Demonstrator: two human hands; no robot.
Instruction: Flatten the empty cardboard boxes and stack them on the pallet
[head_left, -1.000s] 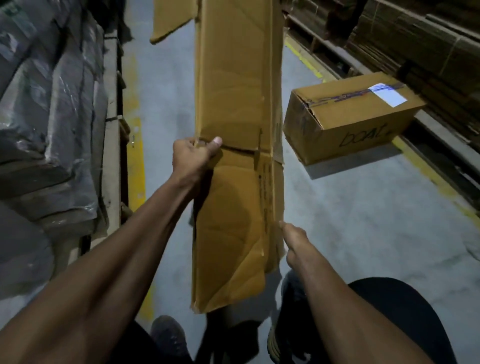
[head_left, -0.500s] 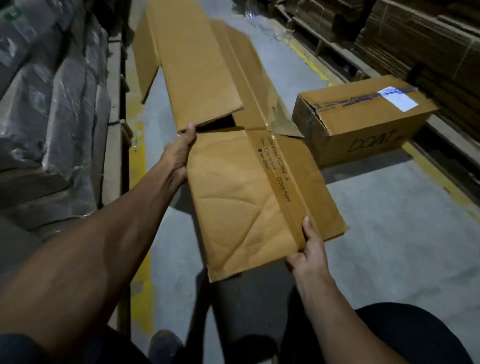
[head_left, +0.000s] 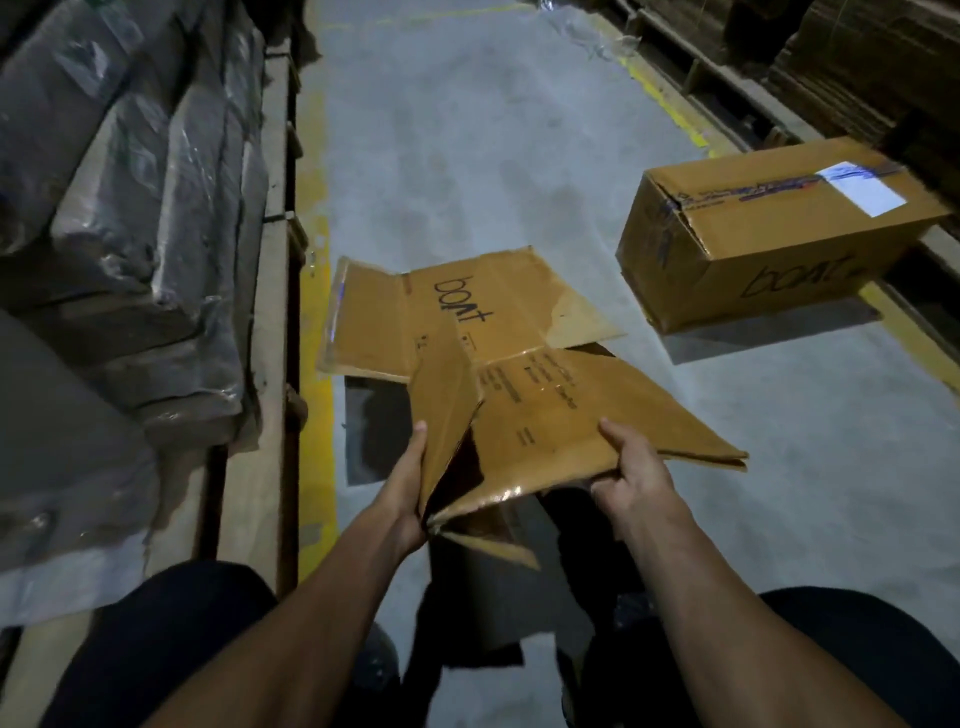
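Both hands, left (head_left: 410, 483) and right (head_left: 631, 475), gripping near edge of opened box (head_left: 519, 384), low over floor (head_left: 519, 156), apparently for pressing flat. Taped box (head_left: 769, 234) beyond, still whole.

bare forearms, seemingly dark trousers (head_left: 171, 639)

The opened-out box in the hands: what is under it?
Under the opened-out box, held by the left hand and right hand, its dark shadow lies on the grey floor. Near the body, dark trousers show. The floor directly beneath is covered.
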